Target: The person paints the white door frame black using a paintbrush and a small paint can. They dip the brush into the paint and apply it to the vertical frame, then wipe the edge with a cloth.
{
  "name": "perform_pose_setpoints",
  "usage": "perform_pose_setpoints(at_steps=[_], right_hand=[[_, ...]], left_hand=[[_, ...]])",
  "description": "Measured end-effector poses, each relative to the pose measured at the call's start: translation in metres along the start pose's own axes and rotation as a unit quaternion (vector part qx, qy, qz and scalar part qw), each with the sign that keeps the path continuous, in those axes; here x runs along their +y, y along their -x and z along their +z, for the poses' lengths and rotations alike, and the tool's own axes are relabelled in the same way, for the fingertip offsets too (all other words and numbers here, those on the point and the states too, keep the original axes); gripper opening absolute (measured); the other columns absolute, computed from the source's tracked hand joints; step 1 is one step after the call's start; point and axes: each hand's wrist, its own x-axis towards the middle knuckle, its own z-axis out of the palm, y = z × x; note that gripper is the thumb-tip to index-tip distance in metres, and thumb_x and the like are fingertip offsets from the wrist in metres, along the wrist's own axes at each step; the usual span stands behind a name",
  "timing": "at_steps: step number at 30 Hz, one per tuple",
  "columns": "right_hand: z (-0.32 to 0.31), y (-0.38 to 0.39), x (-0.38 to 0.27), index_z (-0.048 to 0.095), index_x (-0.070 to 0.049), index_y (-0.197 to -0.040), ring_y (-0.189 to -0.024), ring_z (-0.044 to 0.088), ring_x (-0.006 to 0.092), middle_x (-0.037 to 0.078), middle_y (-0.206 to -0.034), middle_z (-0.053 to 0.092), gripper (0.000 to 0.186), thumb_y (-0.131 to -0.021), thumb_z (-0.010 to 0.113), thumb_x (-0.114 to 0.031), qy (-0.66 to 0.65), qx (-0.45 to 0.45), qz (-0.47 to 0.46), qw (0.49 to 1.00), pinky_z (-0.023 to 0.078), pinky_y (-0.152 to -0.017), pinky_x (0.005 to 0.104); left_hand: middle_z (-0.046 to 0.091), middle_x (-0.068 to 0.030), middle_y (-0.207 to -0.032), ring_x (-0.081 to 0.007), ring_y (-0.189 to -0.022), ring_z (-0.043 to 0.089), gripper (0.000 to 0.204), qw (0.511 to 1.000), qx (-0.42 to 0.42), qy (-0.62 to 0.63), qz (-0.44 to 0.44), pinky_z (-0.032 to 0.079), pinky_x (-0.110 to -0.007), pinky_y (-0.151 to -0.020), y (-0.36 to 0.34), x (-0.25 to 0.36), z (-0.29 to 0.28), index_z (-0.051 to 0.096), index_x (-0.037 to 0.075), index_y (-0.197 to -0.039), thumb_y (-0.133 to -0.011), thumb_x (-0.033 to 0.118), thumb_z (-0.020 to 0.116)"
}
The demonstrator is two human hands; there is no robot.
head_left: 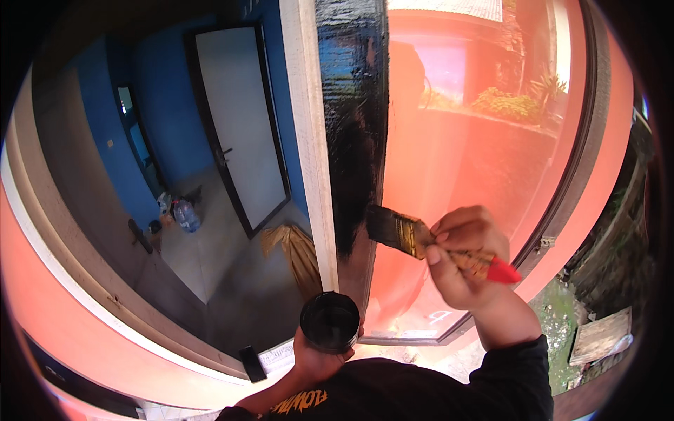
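Note:
My right hand [460, 256] grips a paintbrush [477, 263] by its wooden handle, which ends in a red tip. The dark, paint-coated bristles point left and meet the right edge of a window frame post [356, 133]. Glossy black paint covers the post's upper part; its lower stretch looks browner and duller. Low in the middle, my left hand [316, 356] is wrapped round a small round tub of black paint [330, 321], held upright just left of the post's foot. The fingers behind the tub are mostly hidden.
Right of the post, a glass pane [456, 161] reflects a salmon wall and plants. A pale strip [309, 140] borders the post's left. Beyond the opening are a grey door [242, 126], a water bottle [186, 215] and a gold-brown cloth [291, 256]. A dark phone-like object [253, 363] lies on the sill.

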Motion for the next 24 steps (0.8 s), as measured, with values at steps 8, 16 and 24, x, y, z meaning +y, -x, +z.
perform_pose_setpoints(at_steps=[8, 16, 24], right_hand=[[0.003, -0.04, -0.008, 0.057, -0.002, -0.099, -0.089, 0.06, 0.0169, 0.01, -0.096, 0.06, 0.024, -0.083, 0.075, -0.002, -0.289, -0.097, 0.312, 0.9, 0.05, -0.078, 0.0298], [0.046, -0.051, -0.025, 0.064, 0.0, -0.093, -0.089, 0.067, 0.0179, 0.011, -0.093, 0.066, 0.02, -0.078, 0.075, 0.007, -0.252, -0.368, 0.296, 0.845, 0.052, -0.076, 0.0293], [0.079, -0.032, -0.028, 0.071, -0.002, -0.09, -0.084, 0.071, 0.0218, 0.009, -0.088, 0.071, 0.018, -0.076, 0.081, 0.0, -0.105, -0.478, 0.191, 0.851, 0.054, -0.074, 0.0312]], left_hand=[[0.059, -0.0129, -0.141, -0.0348, -0.12, 0.065, 0.07, 0.997, -0.052, -0.023, 0.057, 0.063, -0.052, -0.078, -0.018, 0.003, -0.001, 0.047, 0.021, -0.149, -0.096, 0.066, 0.046], [0.062, -0.0159, -0.135, -0.0388, -0.111, 0.067, 0.068, 0.992, -0.072, 0.081, 0.059, 0.058, -0.057, -0.083, -0.015, 0.016, 0.016, 0.05, 0.015, -0.145, -0.097, 0.061, 0.039], [0.06, -0.0106, -0.139, -0.0345, -0.118, 0.065, 0.07, 0.998, 0.018, -0.011, 0.063, 0.057, -0.056, -0.084, -0.014, 0.022, 0.023, 0.051, 0.018, -0.145, -0.096, 0.067, 0.037]])
